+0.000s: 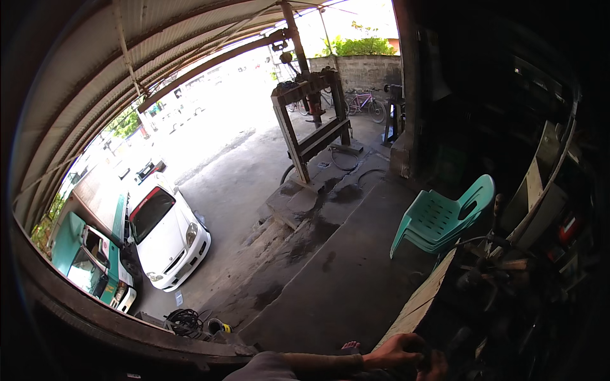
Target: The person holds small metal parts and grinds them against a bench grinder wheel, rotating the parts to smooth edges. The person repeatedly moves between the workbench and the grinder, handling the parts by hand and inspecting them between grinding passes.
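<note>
My left hand reaches in at the lower edge, beside the near end of a wooden workbench. Its fingers are curled round something small and dark that I cannot make out. Close against it, low in the picture, is my right hand, dim and partly cut off. Its fingers also look closed at the same dark thing. Tools and dark metal parts lie on the bench to the right of my hands, among them what looks like a hammer. Deep shadow hides most of them.
Stacked green plastic chairs stand beyond the bench. A steel press frame rises from the concrete floor. At left are a white car and a green-and-white truck. Coiled black cable lies at lower left; a bicycle stands behind.
</note>
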`<action>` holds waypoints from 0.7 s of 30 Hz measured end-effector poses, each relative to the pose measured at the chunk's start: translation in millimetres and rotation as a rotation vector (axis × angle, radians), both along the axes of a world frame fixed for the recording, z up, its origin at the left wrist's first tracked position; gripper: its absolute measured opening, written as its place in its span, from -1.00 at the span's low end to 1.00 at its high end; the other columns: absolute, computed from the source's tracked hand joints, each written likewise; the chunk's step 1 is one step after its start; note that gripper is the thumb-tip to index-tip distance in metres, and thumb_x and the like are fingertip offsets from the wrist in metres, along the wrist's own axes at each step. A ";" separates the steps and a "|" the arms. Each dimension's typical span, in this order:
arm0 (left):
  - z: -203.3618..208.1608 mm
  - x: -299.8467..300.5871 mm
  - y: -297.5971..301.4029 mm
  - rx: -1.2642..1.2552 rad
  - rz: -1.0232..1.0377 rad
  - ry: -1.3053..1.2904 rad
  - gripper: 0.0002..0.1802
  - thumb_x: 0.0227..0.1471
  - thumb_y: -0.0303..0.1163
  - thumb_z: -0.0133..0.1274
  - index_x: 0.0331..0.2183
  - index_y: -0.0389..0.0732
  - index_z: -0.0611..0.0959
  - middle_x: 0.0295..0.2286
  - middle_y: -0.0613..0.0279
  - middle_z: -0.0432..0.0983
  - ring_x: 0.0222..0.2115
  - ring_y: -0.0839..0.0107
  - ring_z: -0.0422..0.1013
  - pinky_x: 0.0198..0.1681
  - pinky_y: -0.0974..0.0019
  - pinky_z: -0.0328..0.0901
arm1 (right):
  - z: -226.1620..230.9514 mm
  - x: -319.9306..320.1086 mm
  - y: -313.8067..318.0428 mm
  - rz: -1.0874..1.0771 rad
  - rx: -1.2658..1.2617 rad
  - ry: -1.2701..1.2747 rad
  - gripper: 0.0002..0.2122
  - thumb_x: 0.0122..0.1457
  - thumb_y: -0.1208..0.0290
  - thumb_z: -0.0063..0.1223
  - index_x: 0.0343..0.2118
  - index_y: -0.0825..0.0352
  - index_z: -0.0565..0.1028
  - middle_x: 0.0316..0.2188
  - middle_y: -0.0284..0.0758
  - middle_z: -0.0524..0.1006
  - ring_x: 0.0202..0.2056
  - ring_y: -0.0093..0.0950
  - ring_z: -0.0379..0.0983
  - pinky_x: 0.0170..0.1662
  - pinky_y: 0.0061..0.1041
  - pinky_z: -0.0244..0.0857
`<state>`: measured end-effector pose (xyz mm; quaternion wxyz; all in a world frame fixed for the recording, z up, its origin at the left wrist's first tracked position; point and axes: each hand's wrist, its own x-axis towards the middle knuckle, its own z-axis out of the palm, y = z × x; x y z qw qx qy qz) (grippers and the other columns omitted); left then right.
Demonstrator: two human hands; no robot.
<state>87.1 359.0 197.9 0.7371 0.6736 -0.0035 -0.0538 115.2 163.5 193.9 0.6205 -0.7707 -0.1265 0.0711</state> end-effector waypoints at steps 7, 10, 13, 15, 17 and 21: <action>-5.4 -4.8 6.8 0.022 0.010 0.037 -0.54 0.06 -0.31 0.23 -0.05 -0.37 0.61 -0.15 0.06 0.63 -0.10 0.30 0.56 0.05 0.24 0.41 | 9.3 1.9 3.6 0.073 -0.051 -0.074 -0.77 0.28 0.40 0.20 -0.16 0.49 0.60 -0.26 0.03 0.59 -0.28 -0.02 0.55 -0.19 -0.19 0.44; -7.5 -5.9 8.0 0.013 0.018 0.020 -0.51 0.13 -0.22 0.24 -0.03 -0.38 0.59 -0.14 0.13 0.61 -0.09 0.39 0.51 0.05 0.27 0.39 | 3.4 4.1 6.1 0.064 0.017 0.039 -0.76 0.28 0.38 0.20 -0.15 0.50 0.60 -0.24 0.06 0.59 -0.25 0.01 0.55 -0.15 -0.17 0.44; -3.6 -6.4 11.9 -0.016 0.012 0.065 -0.51 0.14 -0.24 0.25 0.00 -0.37 0.59 -0.12 0.11 0.61 -0.06 0.39 0.51 0.07 0.28 0.39 | 4.3 3.6 11.0 0.033 0.019 0.105 -0.75 0.27 0.39 0.21 -0.13 0.49 0.61 -0.23 0.06 0.59 -0.24 0.01 0.55 -0.14 -0.17 0.44; 0.0 -8.5 12.5 -0.067 0.032 0.083 -0.51 0.10 -0.24 0.24 -0.02 -0.37 0.60 -0.12 0.07 0.63 -0.06 0.32 0.54 0.09 0.25 0.40 | 8.7 3.7 16.2 0.018 -0.081 0.021 -0.78 0.26 0.43 0.22 -0.12 0.48 0.61 -0.23 0.03 0.59 -0.23 -0.03 0.56 -0.14 -0.20 0.45; -3.9 -8.2 12.0 -0.072 0.047 0.074 -0.50 0.09 -0.25 0.24 -0.01 -0.38 0.62 -0.10 0.06 0.63 -0.04 0.29 0.55 0.12 0.24 0.38 | 2.1 4.3 14.3 0.030 -0.118 -0.074 -0.79 0.25 0.46 0.22 -0.11 0.47 0.61 -0.22 -0.01 0.60 -0.24 -0.09 0.56 -0.16 -0.24 0.47; 1.3 -8.2 14.3 -0.139 0.014 0.141 -0.49 0.14 -0.25 0.25 0.03 -0.38 0.59 -0.07 0.08 0.61 -0.03 0.33 0.52 0.08 0.29 0.40 | -6.2 2.5 13.5 -0.020 -0.127 -0.052 -0.79 0.25 0.49 0.20 -0.09 0.45 0.61 -0.20 -0.07 0.60 -0.23 -0.18 0.57 -0.15 -0.32 0.49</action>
